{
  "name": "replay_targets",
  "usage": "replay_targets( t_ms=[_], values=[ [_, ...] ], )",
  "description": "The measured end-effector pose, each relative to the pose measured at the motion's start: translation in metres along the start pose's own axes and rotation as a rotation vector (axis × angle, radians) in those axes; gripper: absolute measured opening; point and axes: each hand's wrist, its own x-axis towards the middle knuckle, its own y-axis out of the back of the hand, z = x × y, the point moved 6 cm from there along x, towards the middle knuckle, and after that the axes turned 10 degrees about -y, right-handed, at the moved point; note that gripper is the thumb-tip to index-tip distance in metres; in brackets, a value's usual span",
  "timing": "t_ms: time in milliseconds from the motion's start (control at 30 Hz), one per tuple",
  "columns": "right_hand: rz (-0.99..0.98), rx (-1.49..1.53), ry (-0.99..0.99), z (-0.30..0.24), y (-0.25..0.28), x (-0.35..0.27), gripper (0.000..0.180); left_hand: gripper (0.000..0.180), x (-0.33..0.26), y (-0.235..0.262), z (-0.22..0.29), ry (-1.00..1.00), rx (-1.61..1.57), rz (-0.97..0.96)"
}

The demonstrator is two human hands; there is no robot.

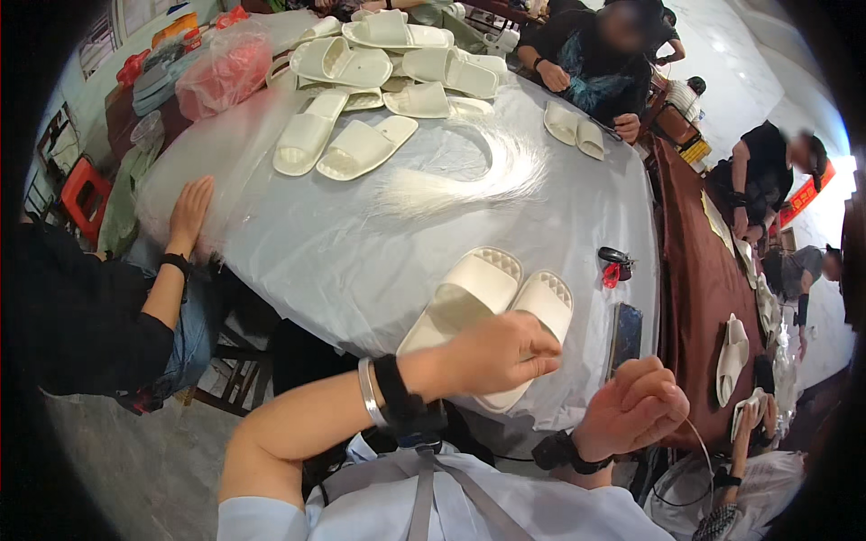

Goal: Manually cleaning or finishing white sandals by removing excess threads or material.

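Fingers of your left hand (pixel 492 350) curl nearly together above quilted cream slippers (pixel 484 273) at the near edge of the crinkly, plastic-covered table (pixel 352 279); any hold is unclear. Off its near right corner, your right hand (pixel 629 410) pinches a thin, bowed strand (pixel 702 442).

No readable text or numbers.

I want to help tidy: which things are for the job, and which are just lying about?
Likely for the job:
- slippers
- white strands
- thin strand by the right hand

Likely just lying about:
- phone-like slab
- black-and-red thing
- red stool
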Motion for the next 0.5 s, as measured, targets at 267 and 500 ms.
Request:
replay_targets(
  t_ms=[267, 500],
  values=[
    [-0.26, -0.533, -0.029, 0.005, 0.005, -0.017, 0.01, 0.048, 0.018, 0.049, -0.077, 0.095, 0.448, -0.327],
    [-0.554, -0.568, -0.199, 0.033, -0.03, -0.025, 0.014, 0.054, 0.002, 0.085, -0.073, 0.442, 0.565, -0.437]
  ],
)
